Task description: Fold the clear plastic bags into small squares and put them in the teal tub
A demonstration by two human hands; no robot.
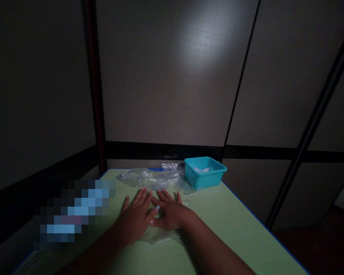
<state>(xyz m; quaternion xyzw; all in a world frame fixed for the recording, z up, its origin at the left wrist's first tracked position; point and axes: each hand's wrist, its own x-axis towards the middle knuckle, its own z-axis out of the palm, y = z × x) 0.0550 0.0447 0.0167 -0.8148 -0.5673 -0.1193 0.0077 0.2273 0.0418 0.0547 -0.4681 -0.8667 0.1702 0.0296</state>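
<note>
Left hand (pixel 137 215) and right hand (pixel 169 212) flat, fingers spread, thumbs overlapping, pressing clear plastic bag (pixel 160 233); gripping nothing

- Left hand (pixel 137 215) and right hand (pixel 168 212) lie flat, thumbs touching, pressing a clear plastic sheet (pixel 160 235) onto the green surface (pixel 232 229).
- At 1 o'clock: teal tub (pixel 205 172); crumpled plastic bags (pixel 157 177) at 12.

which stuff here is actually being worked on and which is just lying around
In hand: left hand and right hand pressed flat on a clear plastic bag on the green table.

Lying about: pile of clear bags, teal tub.
</note>
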